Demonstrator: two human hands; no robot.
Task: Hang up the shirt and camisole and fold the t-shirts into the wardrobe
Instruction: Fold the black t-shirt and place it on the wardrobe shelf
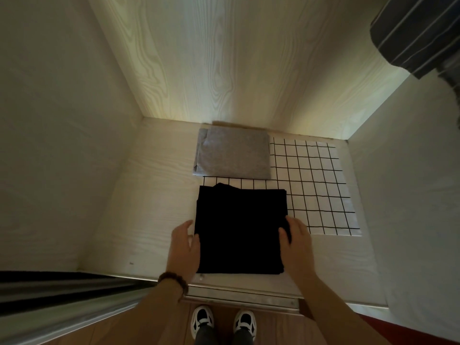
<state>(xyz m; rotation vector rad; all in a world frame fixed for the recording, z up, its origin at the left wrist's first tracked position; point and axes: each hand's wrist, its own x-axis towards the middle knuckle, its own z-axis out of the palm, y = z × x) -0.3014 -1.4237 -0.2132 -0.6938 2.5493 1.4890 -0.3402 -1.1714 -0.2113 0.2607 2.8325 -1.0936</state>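
Observation:
A folded black t-shirt (240,230) lies flat on the wardrobe floor (149,220), its far edge over a white cloth with a black grid (316,185). My left hand (184,245) rests against the black shirt's left edge, thumb touching the fabric and fingers fairly straight. My right hand (297,241) lies on its right edge, thumb on top of the fabric. Behind it, a folded grey t-shirt (234,153) sits near the back wall. A dark striped shirt (418,33) hangs at the top right.
Pale wood-grain walls close in the wardrobe on the left, back and right. A metal sliding rail (244,298) runs along the front edge, with a dark sliding door (62,292) at the left. My shoes (224,322) stand on the wooden floor below.

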